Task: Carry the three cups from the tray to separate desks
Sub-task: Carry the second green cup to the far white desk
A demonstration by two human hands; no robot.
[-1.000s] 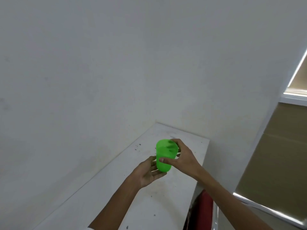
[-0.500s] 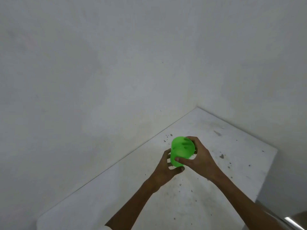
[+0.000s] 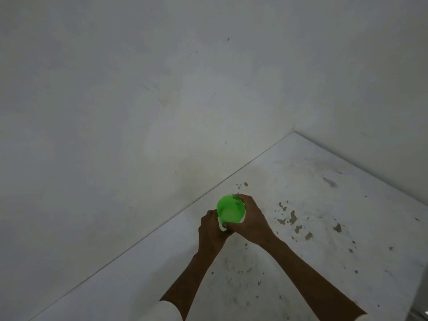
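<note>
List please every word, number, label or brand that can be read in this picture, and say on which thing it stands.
None: no text can be read anywhere in this view.
green cup: plain, no label or brand visible; left hand and right hand cover part of its side.
white desk: only dark stains, no writing.
wall: bare, only faint marks.
</note>
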